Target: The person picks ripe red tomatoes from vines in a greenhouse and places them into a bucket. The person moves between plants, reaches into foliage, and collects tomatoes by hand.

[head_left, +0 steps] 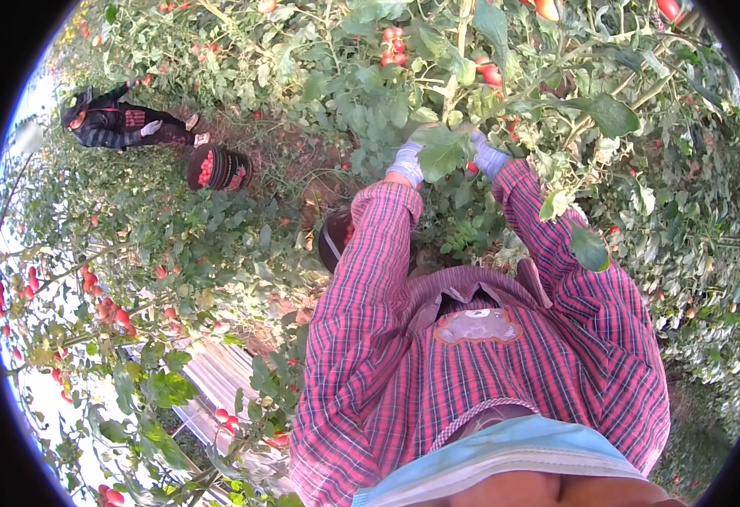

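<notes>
Both my arms, in red plaid sleeves, reach forward into the tomato plants. My left hand, in a pale purple glove, is among the leaves beside a stem; its fingers are blurred and partly covered. My right hand, gloved alike, is a short way to the right, fingers also hidden by foliage. A broad green leaf hangs between the two hands. Close to the right hand shows a red tomato. Above the hands hang a bunch of red tomatoes and more ripe tomatoes.
Beside my left forearm stands a dark bucket with tomatoes in it, partly hidden by the sleeve. Farther left, another dark bucket holds red tomatoes, near a co-worker reaching into the plants. Tomato vines crowd the left side.
</notes>
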Demonstrator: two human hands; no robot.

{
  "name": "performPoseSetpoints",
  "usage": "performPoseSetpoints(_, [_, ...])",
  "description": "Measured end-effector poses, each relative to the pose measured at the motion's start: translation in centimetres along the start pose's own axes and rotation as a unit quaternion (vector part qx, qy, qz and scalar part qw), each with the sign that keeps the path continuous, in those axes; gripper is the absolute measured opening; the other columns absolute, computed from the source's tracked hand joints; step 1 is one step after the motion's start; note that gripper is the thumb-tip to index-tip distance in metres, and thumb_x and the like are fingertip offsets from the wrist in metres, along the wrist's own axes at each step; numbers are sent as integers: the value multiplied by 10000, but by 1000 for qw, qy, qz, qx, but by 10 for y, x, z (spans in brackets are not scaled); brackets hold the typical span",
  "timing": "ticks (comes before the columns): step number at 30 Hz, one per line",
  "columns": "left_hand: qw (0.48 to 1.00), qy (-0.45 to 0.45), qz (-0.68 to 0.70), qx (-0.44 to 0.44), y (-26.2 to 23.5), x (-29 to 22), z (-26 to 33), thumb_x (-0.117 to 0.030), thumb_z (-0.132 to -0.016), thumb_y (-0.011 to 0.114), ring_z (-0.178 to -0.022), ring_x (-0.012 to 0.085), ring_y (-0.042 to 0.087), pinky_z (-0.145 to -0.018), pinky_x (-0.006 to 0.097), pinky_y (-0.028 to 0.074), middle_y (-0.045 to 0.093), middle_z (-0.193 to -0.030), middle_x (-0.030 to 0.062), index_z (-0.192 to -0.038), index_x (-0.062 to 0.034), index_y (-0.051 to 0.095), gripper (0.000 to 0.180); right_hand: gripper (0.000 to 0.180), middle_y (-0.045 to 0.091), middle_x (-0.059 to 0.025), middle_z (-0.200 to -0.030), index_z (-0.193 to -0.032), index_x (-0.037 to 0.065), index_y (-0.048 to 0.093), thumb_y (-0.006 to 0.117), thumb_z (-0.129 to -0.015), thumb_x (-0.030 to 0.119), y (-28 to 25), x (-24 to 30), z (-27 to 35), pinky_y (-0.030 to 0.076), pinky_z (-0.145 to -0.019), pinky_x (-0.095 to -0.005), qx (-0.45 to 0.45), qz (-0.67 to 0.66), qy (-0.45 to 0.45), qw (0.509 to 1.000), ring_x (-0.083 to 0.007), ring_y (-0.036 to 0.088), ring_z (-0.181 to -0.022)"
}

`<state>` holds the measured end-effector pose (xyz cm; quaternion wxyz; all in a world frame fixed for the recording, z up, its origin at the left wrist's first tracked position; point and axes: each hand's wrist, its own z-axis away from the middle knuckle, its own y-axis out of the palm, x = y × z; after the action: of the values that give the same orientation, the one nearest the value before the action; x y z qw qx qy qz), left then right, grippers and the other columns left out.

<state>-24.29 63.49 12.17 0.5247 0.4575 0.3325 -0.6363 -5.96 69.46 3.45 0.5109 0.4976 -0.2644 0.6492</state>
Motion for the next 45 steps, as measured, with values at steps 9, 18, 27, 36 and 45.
performPoseSetpoints(9, [976,-76,31,200,-12,5,-5,-226,-858,640,-949,165,594,-653,318,529,600,-1093,66,-1271,-64,497,467,448,626,-51,-953,-1133,75,578,719,-764,286,14,80,73,533,-740,-317,48,263,-11,963,-184,615,-821])
performPoseSetpoints(18, [924,92,-282,239,24,-12,-8,-268,-841,648,-758,211,630,-659,305,525,639,-882,52,-994,-46,655,270,248,654,-89,-980,-1021,87,632,616,-780,144,-39,0,73,495,-799,-339,89,332,-110,932,-197,621,-874])
performPoseSetpoints(27, [919,9,-332,210,29,9,-53,-332,-903,537,-752,244,634,-635,356,533,646,-987,129,-1228,-131,538,383,297,635,-56,-952,-1116,38,578,527,-828,87,-55,-24,92,497,-698,-309,-51,155,-95,982,-162,586,-782])
performPoseSetpoints(36, [887,59,-397,229,45,16,-63,-376,-900,509,-878,281,641,-797,374,495,670,-968,124,-1124,-163,591,320,407,619,-45,-1114,-1264,93,543,631,-877,181,-27,31,119,444,-753,-249,-17,-19,105,994,-113,548,-827])
performPoseSetpoints(45, [833,89,-537,95,54,30,-58,-358,-867,418,-861,377,637,-783,454,505,653,-955,202,-978,-106,648,359,373,616,-35,-829,-1111,69,611,624,-790,260,0,55,121,438,-548,-331,-41,109,177,977,-148,529,-658])
